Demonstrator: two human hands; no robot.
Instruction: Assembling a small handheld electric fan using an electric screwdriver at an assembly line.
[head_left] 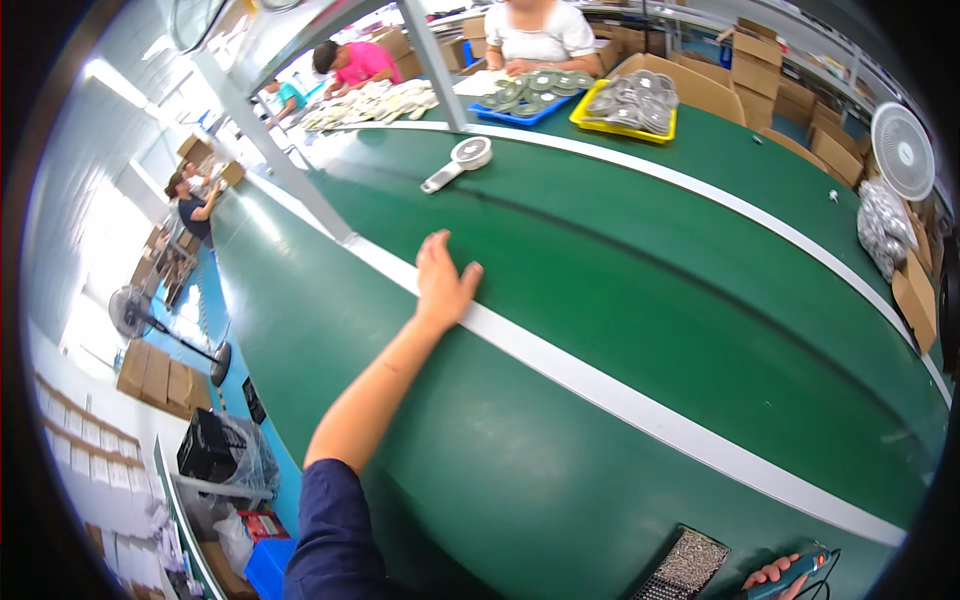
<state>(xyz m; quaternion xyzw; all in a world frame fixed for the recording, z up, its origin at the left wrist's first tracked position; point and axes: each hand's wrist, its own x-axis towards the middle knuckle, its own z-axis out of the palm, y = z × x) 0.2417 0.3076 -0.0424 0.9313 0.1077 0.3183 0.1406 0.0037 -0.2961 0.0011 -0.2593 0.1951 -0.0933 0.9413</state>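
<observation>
My left hand [447,283] is stretched out over the pale strip at the edge of the green conveyor belt [620,290]. Its fingers point away from me with the thumb apart, and nothing is in it. Beyond the fingertips a white handheld fan [462,163] with a round grey head lies on the belt. At the lower right edge my right hand [770,577] is wrapped round a teal electric screwdriver [805,570] with a dark cord; part of that hand is cut off. Beside it stands a black tray [668,570] holding many small metal pieces, probably screws.
A grey metal post [432,65] rises across the belt, another [290,165] nearer left. Across the belt, a person in white sits behind a blue tray [540,116] and a yellow tray [655,136] of round grey parts. Cardboard boxes and a white fan [902,150] stand far right.
</observation>
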